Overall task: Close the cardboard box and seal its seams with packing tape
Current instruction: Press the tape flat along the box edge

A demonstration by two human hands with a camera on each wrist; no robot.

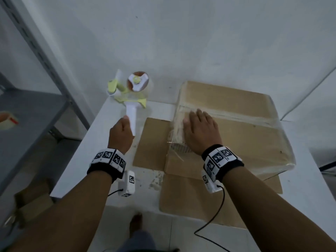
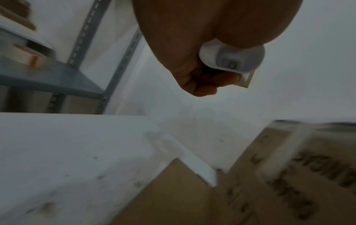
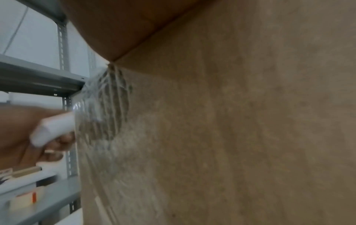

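A closed cardboard box (image 1: 236,135) stands on the white table (image 1: 94,131), with clear tape along its top seam and wrinkled tape down its left side (image 3: 108,106). My right hand (image 1: 198,130) lies flat with straight fingers on the box's top left edge, over the tape. My left hand (image 1: 121,133) grips the white handle of a tape dispenser (image 1: 132,93), yellow-green with a brown-cored roll, held up to the left of the box. In the left wrist view the curled fingers (image 2: 204,82) wrap the handle's end (image 2: 231,59).
Flat cardboard sheets (image 1: 154,144) lie on the table under and beside the box. A grey metal shelf rack (image 1: 32,106) stands at the left with a tape roll (image 1: 7,120) on it. White wall behind. A cable (image 1: 214,220) trails from my right wrist.
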